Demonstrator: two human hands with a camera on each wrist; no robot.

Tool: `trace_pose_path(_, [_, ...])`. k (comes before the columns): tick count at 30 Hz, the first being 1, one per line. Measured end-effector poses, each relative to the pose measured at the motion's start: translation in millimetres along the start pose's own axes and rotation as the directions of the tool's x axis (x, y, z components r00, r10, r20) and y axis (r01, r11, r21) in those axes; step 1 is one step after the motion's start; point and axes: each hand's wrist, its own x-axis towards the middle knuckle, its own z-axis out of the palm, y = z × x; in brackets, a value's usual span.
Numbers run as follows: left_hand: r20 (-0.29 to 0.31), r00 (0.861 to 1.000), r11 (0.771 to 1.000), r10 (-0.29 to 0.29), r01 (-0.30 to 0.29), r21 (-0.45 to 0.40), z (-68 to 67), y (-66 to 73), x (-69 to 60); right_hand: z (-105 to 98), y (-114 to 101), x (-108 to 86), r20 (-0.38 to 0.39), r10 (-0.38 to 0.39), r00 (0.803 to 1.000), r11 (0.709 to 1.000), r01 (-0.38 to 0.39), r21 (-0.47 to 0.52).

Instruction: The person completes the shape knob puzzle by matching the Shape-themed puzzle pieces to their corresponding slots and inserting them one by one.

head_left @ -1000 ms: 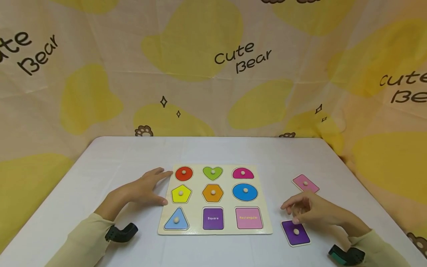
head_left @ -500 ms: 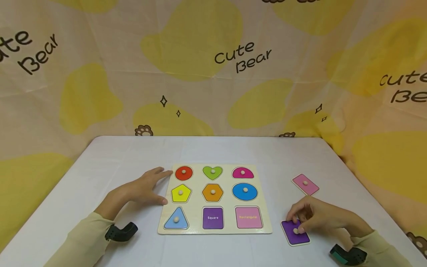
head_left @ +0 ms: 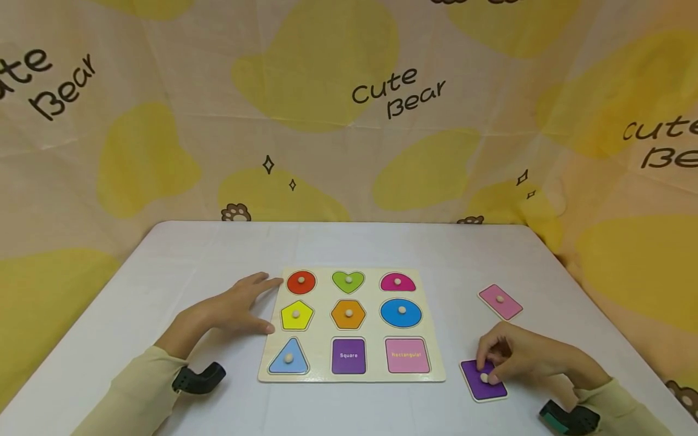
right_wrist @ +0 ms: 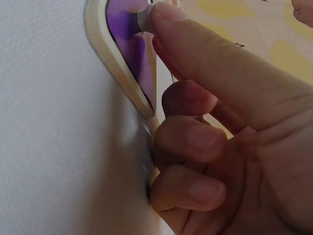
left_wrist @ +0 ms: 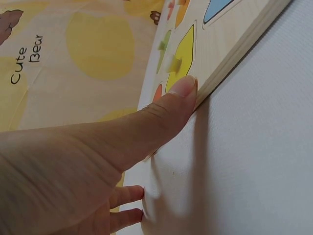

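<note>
A wooden knob puzzle board [head_left: 376,363] lies flat on the table. Along its left edge rests my left hand [head_left: 231,310], fingers spread, with the thumb touching the edge near the yellow pentagon [left_wrist: 183,56]. My right hand [head_left: 531,351] pinches the small knob of the purple square piece [head_left: 480,390], which lies on the table right of the board. In the right wrist view the thumb presses that knob [right_wrist: 144,19] and the other fingers curl; the far side of the knob is hidden. Beyond this hand lies a pink rectangle piece [head_left: 500,301].
Several knobbed shapes sit in the board, among them a blue oval [head_left: 392,318] and a blue triangle [head_left: 289,348]. The slots printed Square [head_left: 348,366] and Rectangular [head_left: 408,366] hold no piece. A printed cloth [head_left: 305,72] hangs behind the white table [head_left: 349,245].
My right hand has come down and slightly right onto the purple square piece, and its thumb and finger now pinch the knob. The left hand stays at the board's edge.
</note>
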Motion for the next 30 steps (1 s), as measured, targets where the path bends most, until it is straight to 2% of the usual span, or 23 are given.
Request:
trace_pose_path(6, [0.004,1.0,1.0,-0.001,0.001,-0.004,-0.9,1.8,-0.9,0.5,-2.0,-0.7,0.004,0.034,0.999,0.999,-0.034,-0.009])
trace_pose_path(12, [0.004,1.0,1.0,0.0,0.0,-0.01,-1.4,2.6,-1.5,2.6,-2.7,0.1,0.004,0.018,1.0,1.0,-0.018,-0.01])
trace_pose_path(22, [0.008,1.0,1.0,-0.007,0.007,-0.008,0.1,2.6,-0.3,-2.4,-1.8,-2.1,-0.052,0.038,0.998,0.999,-0.038,-0.013])
trace_pose_path(30, [0.001,1.0,1.0,-0.014,0.014,-0.007,0.4,1.8,-0.8,-8.9,-9.3,7.0,-0.106,0.03,0.994,0.996,-0.038,-0.074])
